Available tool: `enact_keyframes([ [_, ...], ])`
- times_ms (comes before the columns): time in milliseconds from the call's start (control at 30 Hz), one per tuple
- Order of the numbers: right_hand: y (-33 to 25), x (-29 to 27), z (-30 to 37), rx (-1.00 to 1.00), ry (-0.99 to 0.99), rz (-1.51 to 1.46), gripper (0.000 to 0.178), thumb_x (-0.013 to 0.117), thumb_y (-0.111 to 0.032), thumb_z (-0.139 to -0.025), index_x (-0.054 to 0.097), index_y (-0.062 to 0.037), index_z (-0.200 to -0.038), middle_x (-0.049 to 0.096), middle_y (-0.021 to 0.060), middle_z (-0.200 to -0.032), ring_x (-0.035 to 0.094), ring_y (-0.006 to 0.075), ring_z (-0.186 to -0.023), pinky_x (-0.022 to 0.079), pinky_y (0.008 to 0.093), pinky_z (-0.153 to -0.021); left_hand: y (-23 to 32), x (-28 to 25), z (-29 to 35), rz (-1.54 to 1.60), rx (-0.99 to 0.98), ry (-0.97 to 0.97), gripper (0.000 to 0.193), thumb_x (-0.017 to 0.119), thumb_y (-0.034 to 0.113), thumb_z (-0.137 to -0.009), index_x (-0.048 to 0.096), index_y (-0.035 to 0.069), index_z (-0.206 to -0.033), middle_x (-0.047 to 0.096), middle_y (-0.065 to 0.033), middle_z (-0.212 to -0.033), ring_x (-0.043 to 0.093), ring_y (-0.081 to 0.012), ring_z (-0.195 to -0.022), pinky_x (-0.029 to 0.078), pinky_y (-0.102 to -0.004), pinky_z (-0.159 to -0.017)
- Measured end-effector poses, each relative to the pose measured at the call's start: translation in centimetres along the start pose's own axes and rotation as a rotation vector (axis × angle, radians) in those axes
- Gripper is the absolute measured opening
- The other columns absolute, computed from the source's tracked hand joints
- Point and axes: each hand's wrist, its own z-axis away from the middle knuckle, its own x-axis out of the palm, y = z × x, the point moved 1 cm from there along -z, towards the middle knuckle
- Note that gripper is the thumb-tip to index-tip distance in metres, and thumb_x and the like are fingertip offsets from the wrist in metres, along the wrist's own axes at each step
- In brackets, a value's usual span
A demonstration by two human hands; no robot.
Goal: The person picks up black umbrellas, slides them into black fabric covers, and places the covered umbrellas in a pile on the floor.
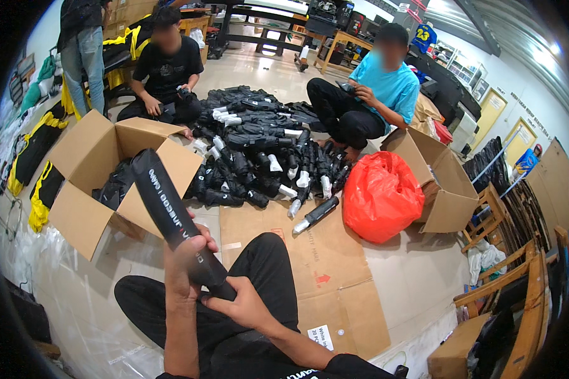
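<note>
A black folded umbrella point(174, 211) with pale lettering along its sleeve slants up and left above my lap. My left hand point(186, 262) is wrapped around its middle. Lower down, my right hand point(245, 304) closes on the umbrella's near end, with the thumb pressed along it. Beyond my knees lies a large pile of similar black umbrellas point(253, 151), many with white-wrapped handles. One loose umbrella point(319, 213) rests apart at the pile's near edge, on the flattened cardboard sheet point(335, 271).
At left stands an open carton point(82, 148) with black items inside. To the right are a red plastic bag point(384, 197) and another open carton point(449, 205). Two seated people handle small dark items across the pile; a third person stands far left. Wooden frames point(518, 303) lean at right.
</note>
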Motion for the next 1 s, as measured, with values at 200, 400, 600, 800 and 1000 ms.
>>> enact_keyframes([
  [200, 0.0, -1.2, -0.8, 0.271, -0.169, -0.576, 0.015, 0.075, -0.005, -0.080, 0.065, -0.0003, -0.089, 0.056, -0.0013, -0.069, 0.048, 0.0060, -0.053, 0.030, 0.0222, -0.047, -1.6, 0.3, 1.8, -0.115, -0.146, -0.069, 0.053, 0.076, 0.009, -0.077, 0.048, -0.001, -0.121, 0.063, -0.0101, -0.084, 0.067, -0.0188, -0.074, 0.057, -0.0300, -0.072],
  [400, -1.8, -0.2, -0.9, 0.171, 0.103, -0.649, 0.019, 0.075, -0.003, -0.077, 0.063, -0.0018, -0.092, 0.056, 0.0001, -0.073, 0.050, 0.0058, -0.058, 0.031, 0.0212, -0.049, -3.1, -2.9, 1.6, -0.125, -0.335, -0.280, 0.063, 0.084, 0.007, -0.077, 0.051, -0.002, -0.130, 0.068, -0.0116, -0.103, 0.069, -0.0239, -0.101, 0.056, -0.0340, -0.090],
  [600, 0.2, -2.2, -0.9, 0.218, 0.041, -0.439, 0.016, 0.077, -0.013, -0.078, 0.064, -0.0042, -0.080, 0.055, -0.0038, -0.065, 0.047, 0.0049, -0.052, 0.031, 0.0232, -0.048, -3.2, -3.6, 0.4, -0.448, 0.238, -0.103, 0.085, 0.092, 0.009, -0.068, 0.039, 0.007, -0.134, 0.054, -0.0110, -0.122, 0.056, -0.0217, -0.116, 0.049, -0.0370, -0.100],
  [800, 0.5, -1.6, -1.7, 0.170, 0.106, -0.364, 0.016, 0.075, -0.012, -0.079, 0.062, -0.0062, -0.073, 0.052, -0.0049, -0.061, 0.043, 0.0042, -0.051, 0.028, 0.0236, -0.048, -2.5, -5.4, 2.2, -0.903, 0.676, -0.070, 0.037, 0.087, 0.004, -0.073, 0.063, 0.004, -0.101, 0.062, -0.0079, -0.102, 0.061, -0.0200, -0.096, 0.049, -0.0330, -0.085],
  [1000, 0.9, -2.2, -1.1, 0.171, 0.080, -0.297, 0.017, 0.076, -0.012, -0.077, 0.060, -0.0068, -0.072, 0.050, -0.0053, -0.059, 0.043, 0.0045, -0.050, 0.028, 0.0236, -0.048, -0.1, -3.5, 0.6, -0.939, 0.492, -0.297, 0.026, 0.086, 0.003, -0.070, 0.072, 0.003, -0.091, 0.070, -0.0089, -0.092, 0.067, -0.0202, -0.087, 0.052, -0.0321, -0.078],
])
